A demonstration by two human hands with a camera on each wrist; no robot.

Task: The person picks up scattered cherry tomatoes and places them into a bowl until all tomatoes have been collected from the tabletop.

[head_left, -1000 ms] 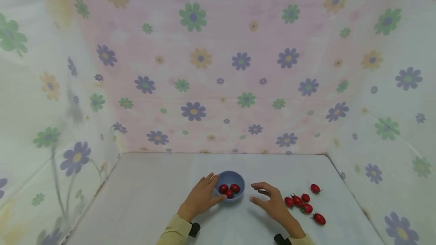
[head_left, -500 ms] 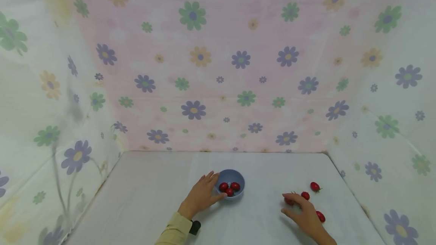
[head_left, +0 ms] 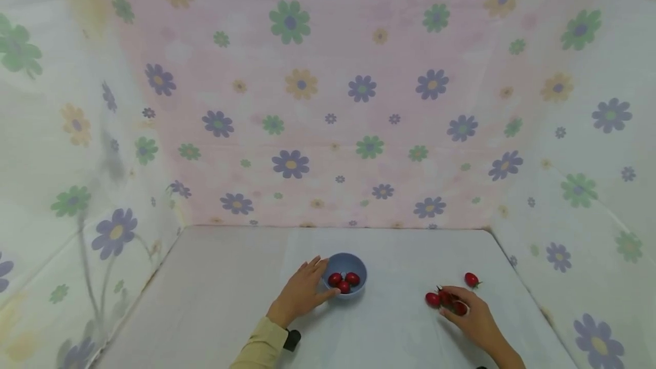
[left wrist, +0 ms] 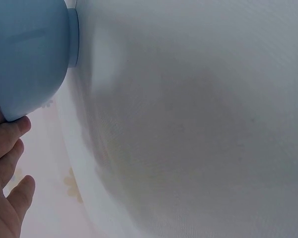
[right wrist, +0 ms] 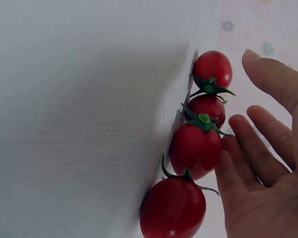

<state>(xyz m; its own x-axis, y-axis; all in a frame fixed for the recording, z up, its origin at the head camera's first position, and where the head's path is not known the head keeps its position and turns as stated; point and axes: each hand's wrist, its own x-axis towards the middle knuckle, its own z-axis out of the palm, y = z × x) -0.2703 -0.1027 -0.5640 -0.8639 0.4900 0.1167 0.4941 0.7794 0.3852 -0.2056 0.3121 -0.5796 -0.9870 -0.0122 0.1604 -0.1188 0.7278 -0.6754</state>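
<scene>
Tomatoes [right wrist: 196, 151], small glossy red ovals with spidery green stem caps, lie on the smooth white tabletop [head_left: 379, 323] by my right hand [head_left: 475, 316], four of them in a close row in the right wrist view. That hand is relaxed over the cluster, thumb parted from the fingers; I cannot tell whether a fingertip touches the fruit. A single red tomato [head_left: 471, 279] lies just beyond. Well to the left stands a round, smooth blue bowl [head_left: 346, 262], upright, with three red tomatoes [head_left: 344, 287] inside. My left hand [head_left: 299, 295] lies unclenched against the bowl's left side, fingers extended to the rim, thumb at the near left. A pale yellow sleeve [head_left: 260, 343] covers that forearm, a small black device [head_left: 292, 339] at the wrist. Behind the table rises a pink cloth backdrop [head_left: 328, 215] printed with purple, green and orange flowers.
</scene>
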